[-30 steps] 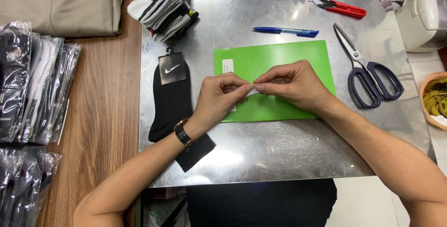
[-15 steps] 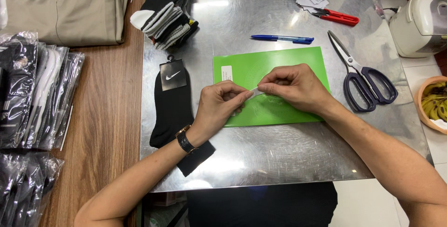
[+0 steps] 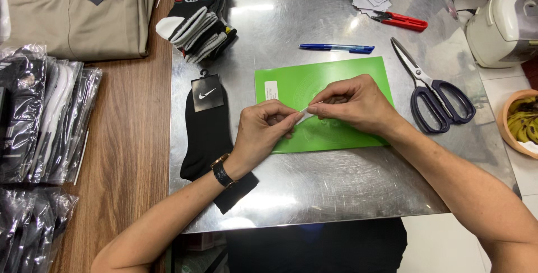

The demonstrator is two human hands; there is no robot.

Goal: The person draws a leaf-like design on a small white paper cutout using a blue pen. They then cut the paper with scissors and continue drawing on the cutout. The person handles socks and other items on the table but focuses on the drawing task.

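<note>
A: Hands first. State and contents?

B: Left hand [image 3: 263, 130], centre of frame: fingers curled in, thumb and forefinger pinched on one end of a small white strip [image 3: 305, 110]. Right hand [image 3: 353, 103], just right of it: fingertips pinched on the strip's other end. The strip spans the short gap between the two hands, above the green cutting mat [image 3: 291, 85]. The left wrist carries a dark wristwatch [image 3: 222, 172].

A: Surface under them?

B: The green mat lies flat on a steel tabletop [image 3: 336, 183], mid-frame. A small white label sits at the mat's upper left corner.

A: Items nearby?

B: Left of the mat, one pair of black socks [image 3: 207, 133] with a black card tag, lying under the left forearm. Above the mat, a blue pen [image 3: 336, 48]. Right of the mat, large scissors [image 3: 431, 88] with dark handles. Upper right, red-handled snips [image 3: 400, 22] beside white paper scraps.

A: Further out?

B: Top centre, a heap of folded socks [image 3: 196, 23], black and white. Upper left, folded beige cloth [image 3: 73, 18] with an orange tag. Left edge, bagged socks [image 3: 42, 116] stacked on the wooden counter [image 3: 131, 138]. Right edge, a white appliance [image 3: 504, 26] and a clay pot [image 3: 518, 124].
</note>
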